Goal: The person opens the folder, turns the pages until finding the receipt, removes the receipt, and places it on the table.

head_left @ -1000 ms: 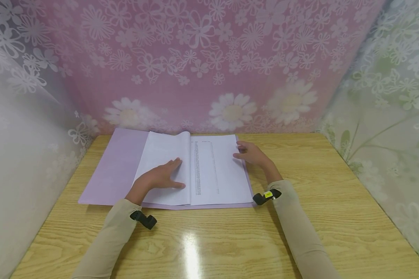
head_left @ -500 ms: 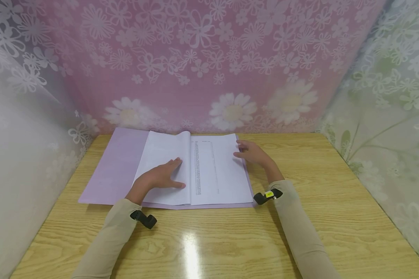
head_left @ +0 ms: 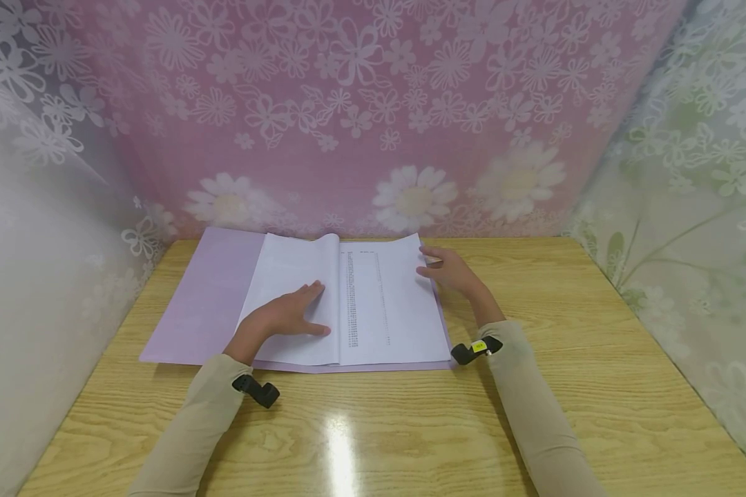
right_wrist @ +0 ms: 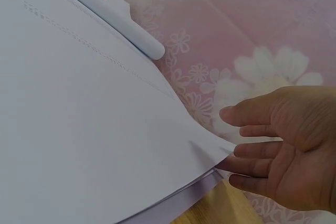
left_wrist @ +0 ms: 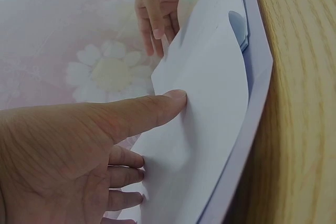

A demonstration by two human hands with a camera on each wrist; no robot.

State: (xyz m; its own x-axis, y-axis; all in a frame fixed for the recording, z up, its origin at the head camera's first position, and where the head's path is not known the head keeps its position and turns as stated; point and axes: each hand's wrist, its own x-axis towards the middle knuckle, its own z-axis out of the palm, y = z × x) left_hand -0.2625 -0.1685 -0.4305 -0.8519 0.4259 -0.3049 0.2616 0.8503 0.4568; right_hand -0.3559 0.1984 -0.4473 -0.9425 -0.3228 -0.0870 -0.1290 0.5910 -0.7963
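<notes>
At the right hand (head_left: pixel 452 270), the far right corner of the printed page (head_left: pixel 407 304) has lifted slightly since a second ago; loosely spread fingers touch it, thumb apart. The left hand (head_left: pixel 280 315), thumb held wide, rests on the blank page (head_left: pixel 289 262). The open purple folder (head_left: pixel 205 304) lies by the far left corner of the table (head_left: pixel 435 428).

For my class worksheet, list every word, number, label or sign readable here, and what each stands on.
No text can be read.
Printed columns on the right-hand white page: too small and blurred to read.
Yellow label on the black right-wrist camera: dark marks, too small to read.
Left-hand white page and lilac folder cover: no writing visible.
</notes>
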